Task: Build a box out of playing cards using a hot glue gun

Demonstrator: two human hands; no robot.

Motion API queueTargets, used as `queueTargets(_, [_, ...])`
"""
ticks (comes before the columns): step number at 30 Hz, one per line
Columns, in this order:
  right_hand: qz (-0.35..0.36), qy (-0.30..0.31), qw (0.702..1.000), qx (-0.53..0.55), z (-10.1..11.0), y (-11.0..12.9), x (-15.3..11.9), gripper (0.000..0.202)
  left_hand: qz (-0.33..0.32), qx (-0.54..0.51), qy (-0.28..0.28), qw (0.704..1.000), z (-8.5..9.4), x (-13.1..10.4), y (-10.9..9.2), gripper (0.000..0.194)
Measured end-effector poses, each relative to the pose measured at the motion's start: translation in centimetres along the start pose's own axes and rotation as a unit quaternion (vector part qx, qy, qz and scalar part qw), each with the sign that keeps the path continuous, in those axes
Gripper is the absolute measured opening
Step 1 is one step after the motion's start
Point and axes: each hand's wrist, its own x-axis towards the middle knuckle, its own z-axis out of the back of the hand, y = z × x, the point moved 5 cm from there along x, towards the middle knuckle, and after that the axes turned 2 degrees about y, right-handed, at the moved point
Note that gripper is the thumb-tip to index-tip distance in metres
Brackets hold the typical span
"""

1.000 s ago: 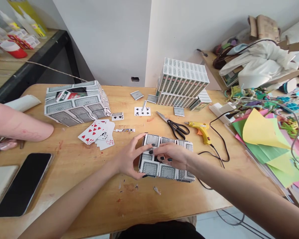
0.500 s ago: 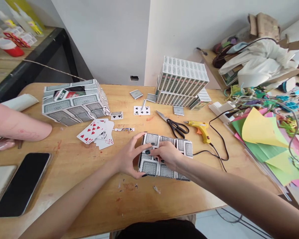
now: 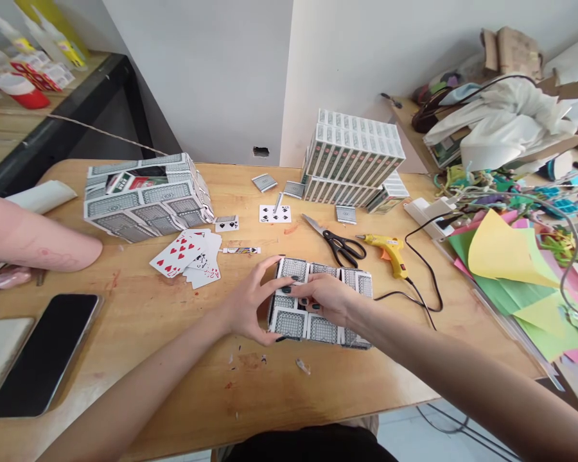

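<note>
A box covered in grey-backed playing cards point(image 3: 324, 327) lies on the wooden table in front of me. My left hand point(image 3: 251, 300) spans the left end of this box, with thumb and fingers on opposite edges. Over its top, my right hand point(image 3: 325, 296) has curled fingers pressed at the card edges around the middle. The fingers partly hide that spot, including what lies under them. Beyond the box are black-handled scissors point(image 3: 341, 247) and a yellow glue gun point(image 3: 390, 251). Loose playing cards point(image 3: 180, 253) lie fanned out to the left.
A larger card-covered box point(image 3: 147, 199) stands at the back left, with card packs inside. Stacked card packs point(image 3: 356, 151) rise at the back right. A phone point(image 3: 43, 356) lies at left, coloured paper point(image 3: 510, 256) at right. The glue gun's black cord point(image 3: 438, 282) loops across the table.
My right fingers have shifted slightly on top of the box. My left hand keeps its place, and the box has barely moved.
</note>
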Motion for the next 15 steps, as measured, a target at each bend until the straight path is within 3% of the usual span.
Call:
queueTargets(7, [0.015, 0.027, 0.999, 0.017, 0.14, -0.23, 0.33, 0.013, 0.027, 0.001, 0.017, 0.999, 0.14, 0.18, -0.37, 0.097])
queueTargets(12, [0.018, 0.065, 0.997, 0.037, 0.31, 0.07, 0.28, 0.023, 0.043, 0.007, 0.014, 0.999, 0.56, 0.19, -0.79, 0.102])
queueTargets(15, [0.032, 0.033, 0.997, 0.055, 0.39, 0.36, 0.34, 0.021, 0.039, 0.014, 0.011, 0.999, 0.79, 0.17, -0.96, 0.097])
